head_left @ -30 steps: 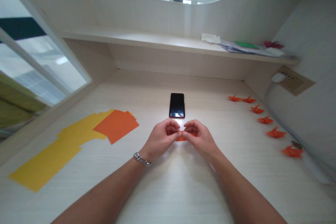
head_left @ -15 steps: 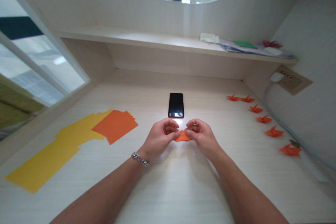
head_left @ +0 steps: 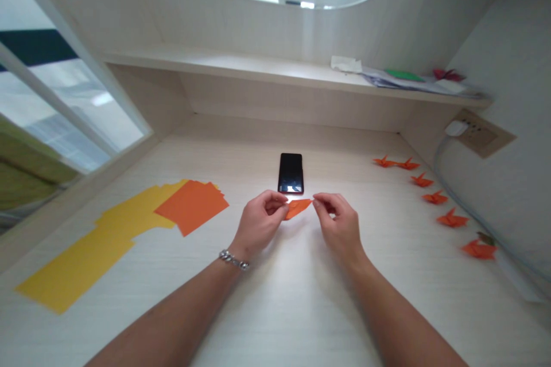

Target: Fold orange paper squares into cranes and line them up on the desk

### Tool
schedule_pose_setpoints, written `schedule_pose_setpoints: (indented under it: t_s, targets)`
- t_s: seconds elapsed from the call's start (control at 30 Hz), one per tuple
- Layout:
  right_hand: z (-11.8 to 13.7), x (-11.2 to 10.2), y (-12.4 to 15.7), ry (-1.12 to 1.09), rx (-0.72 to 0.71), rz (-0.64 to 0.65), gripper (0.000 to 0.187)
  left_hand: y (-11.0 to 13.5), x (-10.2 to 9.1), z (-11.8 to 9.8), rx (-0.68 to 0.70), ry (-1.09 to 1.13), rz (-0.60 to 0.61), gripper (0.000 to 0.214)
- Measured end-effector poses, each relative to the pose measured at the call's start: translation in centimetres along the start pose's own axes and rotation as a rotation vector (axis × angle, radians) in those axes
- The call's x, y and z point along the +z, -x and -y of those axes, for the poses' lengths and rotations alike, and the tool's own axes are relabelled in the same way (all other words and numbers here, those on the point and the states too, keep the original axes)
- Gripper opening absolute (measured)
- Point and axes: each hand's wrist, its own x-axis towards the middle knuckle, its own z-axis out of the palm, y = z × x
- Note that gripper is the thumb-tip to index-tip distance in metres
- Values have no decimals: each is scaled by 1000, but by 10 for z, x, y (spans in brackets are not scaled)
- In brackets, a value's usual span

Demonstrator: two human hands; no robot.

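A small folded orange paper (head_left: pixel 298 208) is held just above the pale wooden desk (head_left: pixel 275 298), near its middle. My left hand (head_left: pixel 258 226), with a metal bracelet at the wrist, pinches the paper's left end between thumb and fingers. My right hand (head_left: pixel 340 226) has its fingertips pinched together at the paper's right tip. Whether they grip it or only touch it is not clear.
A black phone (head_left: pixel 291 172) lies flat just beyond the hands. Orange sheets (head_left: pixel 191 205) rest on yellow sheets (head_left: pixel 86 252) at the left. Several folded orange cranes (head_left: pixel 434 197) line the right side. A shelf (head_left: pixel 279 69) with papers and a wall socket (head_left: pixel 473 132) stand behind.
The hands have drawn apart and the folded paper has lifted and stretched out between them, pointing up to the right.
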Motion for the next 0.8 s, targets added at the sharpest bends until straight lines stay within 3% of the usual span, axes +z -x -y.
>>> schedule_pose_setpoints:
  t_s: [0.1,0.23,0.37,0.57,0.7,0.8]
  targets:
    - [4,6,5,-66,12,120,20,4,2,-1,44,-38,-45,14]
    - [4,14,5,-331,175,265,30,12,8,-7,114,-151,32,19]
    - [-3,15,0,-489,304,251,31,15,10,-10,154,-156,116,21]
    - [-8,13,0,-490,414,238,23,7,-1,-13,187,-247,-44,23]
    - [-4,11,0,-504,442,295,22,4,-1,-15,72,-110,148,19]
    - [-1,7,-1,-469,407,311,19,4,1,-15,8,-69,185,13]
